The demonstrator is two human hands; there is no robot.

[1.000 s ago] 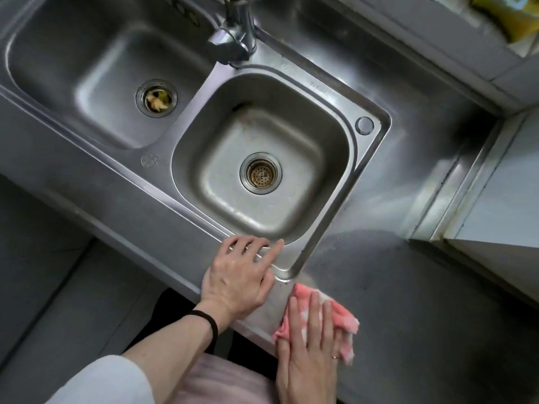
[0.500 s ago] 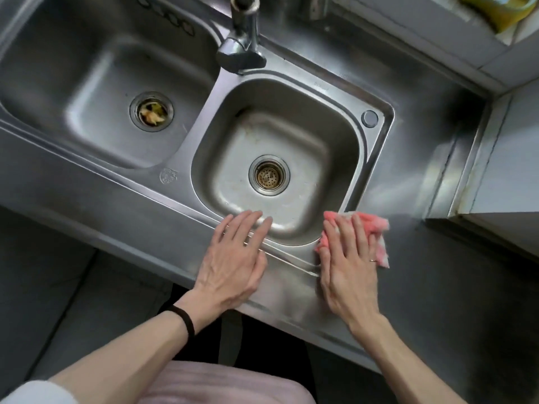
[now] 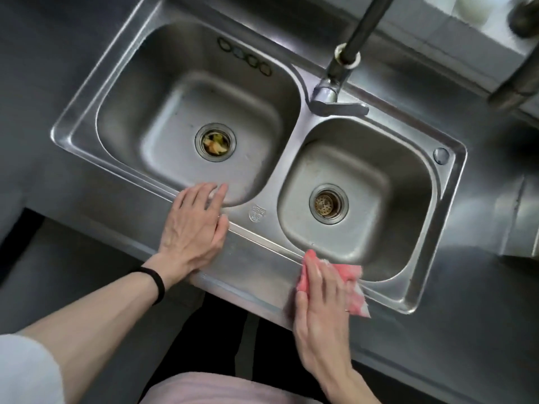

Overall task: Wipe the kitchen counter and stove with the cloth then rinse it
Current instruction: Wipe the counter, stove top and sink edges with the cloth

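Observation:
A pink and white cloth (image 3: 354, 282) lies on the front rim of the steel double sink (image 3: 259, 212), below the right basin. My right hand (image 3: 320, 304) presses flat on the cloth, covering most of it, fingers together. My left hand (image 3: 194, 225) rests flat and empty on the sink rim at the front edge of the left basin, with a black band on its wrist. The steel counter (image 3: 455, 345) stretches around the sink. No stove is in view.
A tap (image 3: 335, 91) stands behind the divider between the basins. The left drain (image 3: 215, 142) holds food scraps; the right drain (image 3: 328, 203) has a strainer. A raised steel step (image 3: 519, 225) borders the counter at right. The counter's front edge runs just before my body.
My right hand has slid the cloth from the counter right of the sink onto the front rim below the right basin. My left hand shifted left to the left basin's edge. The view swung left.

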